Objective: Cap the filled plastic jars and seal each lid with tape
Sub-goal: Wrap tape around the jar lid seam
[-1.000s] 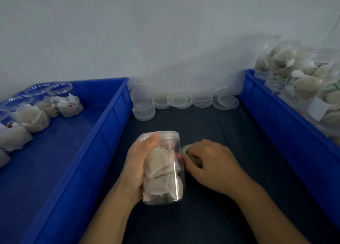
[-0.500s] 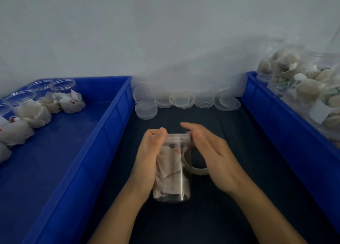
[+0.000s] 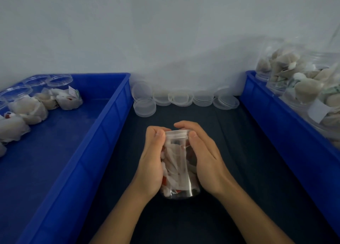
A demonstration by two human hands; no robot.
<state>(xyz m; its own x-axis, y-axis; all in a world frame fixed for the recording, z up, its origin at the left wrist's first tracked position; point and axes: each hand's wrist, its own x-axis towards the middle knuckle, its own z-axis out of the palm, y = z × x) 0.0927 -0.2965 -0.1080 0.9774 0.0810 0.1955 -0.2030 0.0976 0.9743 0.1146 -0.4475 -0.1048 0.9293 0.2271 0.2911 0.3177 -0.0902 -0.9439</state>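
Note:
A clear plastic jar (image 3: 178,170) filled with white wrapped packets stands on the dark table in front of me, with a clear lid (image 3: 176,133) on top. My left hand (image 3: 153,162) wraps around its left side, thumb on the lid's rim. My right hand (image 3: 204,155) cups its right side, thumb and fingers pressed around the lid. The tape roll is hidden, out of sight behind my right hand or the jar.
Several clear lids (image 3: 181,98) lie in stacks along the wall. A blue bin (image 3: 103,133) on the left holds capped jars (image 3: 27,111) lying down. A blue bin (image 3: 276,118) on the right holds filled jars (image 3: 301,89).
My right hand moved from the tape roll beside the jar up to the lid and closed around the jar's right side. The tape roll is no longer visible.

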